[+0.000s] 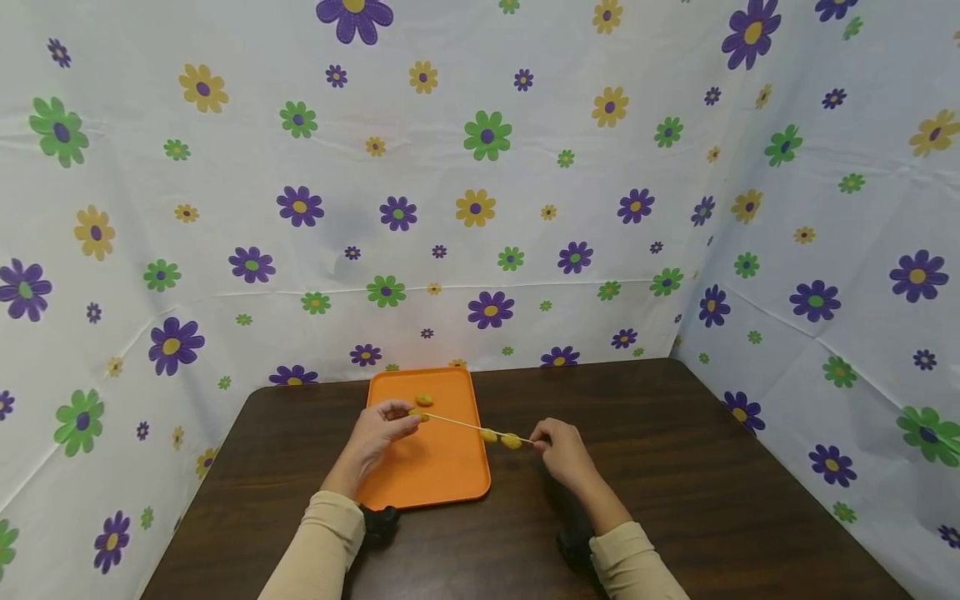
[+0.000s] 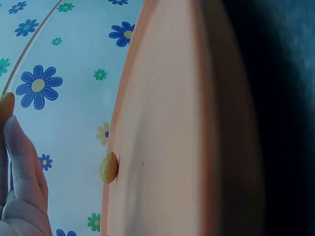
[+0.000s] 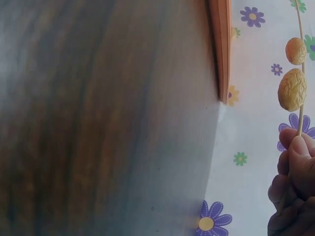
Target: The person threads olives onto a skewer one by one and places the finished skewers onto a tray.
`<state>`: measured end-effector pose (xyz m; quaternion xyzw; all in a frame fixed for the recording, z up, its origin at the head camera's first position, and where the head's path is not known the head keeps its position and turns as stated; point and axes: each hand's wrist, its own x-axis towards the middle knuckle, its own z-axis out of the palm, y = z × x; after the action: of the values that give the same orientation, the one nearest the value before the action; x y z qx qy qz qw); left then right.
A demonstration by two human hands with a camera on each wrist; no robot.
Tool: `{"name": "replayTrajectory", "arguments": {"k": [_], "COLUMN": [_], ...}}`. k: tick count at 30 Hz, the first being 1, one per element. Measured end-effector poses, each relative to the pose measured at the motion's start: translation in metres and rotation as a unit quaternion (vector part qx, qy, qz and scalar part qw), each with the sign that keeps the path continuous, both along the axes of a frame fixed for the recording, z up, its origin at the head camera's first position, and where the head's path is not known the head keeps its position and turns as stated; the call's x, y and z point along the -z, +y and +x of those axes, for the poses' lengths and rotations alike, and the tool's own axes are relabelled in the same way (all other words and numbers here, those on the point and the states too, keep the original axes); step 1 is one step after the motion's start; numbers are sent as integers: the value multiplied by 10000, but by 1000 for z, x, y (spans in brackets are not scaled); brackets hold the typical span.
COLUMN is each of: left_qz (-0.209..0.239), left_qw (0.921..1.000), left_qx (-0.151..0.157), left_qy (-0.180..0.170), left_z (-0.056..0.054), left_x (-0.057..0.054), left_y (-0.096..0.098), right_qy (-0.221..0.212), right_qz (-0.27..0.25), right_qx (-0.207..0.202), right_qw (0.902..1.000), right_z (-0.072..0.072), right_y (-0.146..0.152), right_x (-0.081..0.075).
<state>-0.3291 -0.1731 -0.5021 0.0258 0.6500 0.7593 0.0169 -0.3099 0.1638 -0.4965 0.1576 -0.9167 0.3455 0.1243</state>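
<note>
My right hand [image 1: 564, 454] pinches one end of a thin wooden skewer [image 1: 450, 420], held above the table just right of the orange tray. Near those fingers, two small wrinkled yellow oval pieces, a larger one [image 3: 292, 90] and a smaller one [image 3: 296, 51], sit threaded on it. Over the tray [image 1: 442, 471], my left hand [image 1: 375, 437] grips another yellow oval piece [image 1: 418, 413] between thumb and fingers at the skewer's far end. Whether the tip has pierced that piece I cannot tell. One loose yellow piece [image 2: 109, 167] lies on the tray's far part.
The tray rests on a dark brown wooden table [image 1: 637, 467]. A white cloth with printed flowers [image 1: 480, 208] hangs behind the table and along the sides. Dark bands with small devices [image 1: 381, 523] are on both wrists.
</note>
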Motion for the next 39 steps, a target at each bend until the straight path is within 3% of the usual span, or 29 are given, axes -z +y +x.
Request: {"name": "replayTrajectory", "arguments": {"k": [10,16,20,27,33,39], "left_qz": [-38,73,280,911,1580,1490], "left_qw": [9999,9999,9989,9942,9853,9859], "left_qx": [157,-83,-303,-379,-582,-735], "left_qy": [51,-40,-203,-417,-302,-187], "left_z": [1,4,4,5,7,9], "left_x": [2,3,6,8,7,4], "left_y": [3,4,8,15,18,18], "right_qy": [66,58,3,-65,-120,-119], "right_qz": [34,-30,-136,-203,-194,-157], "right_qx": [94,64,55,21,-24,-47], "right_qw": [9999,10000,9999,9998,9997,9998], "right_z": [2,3,3,4,4,5], "right_y": [-4,-7,-9,-13,-17,-19], "right_x": [-2,0,2,1,1,0]}}
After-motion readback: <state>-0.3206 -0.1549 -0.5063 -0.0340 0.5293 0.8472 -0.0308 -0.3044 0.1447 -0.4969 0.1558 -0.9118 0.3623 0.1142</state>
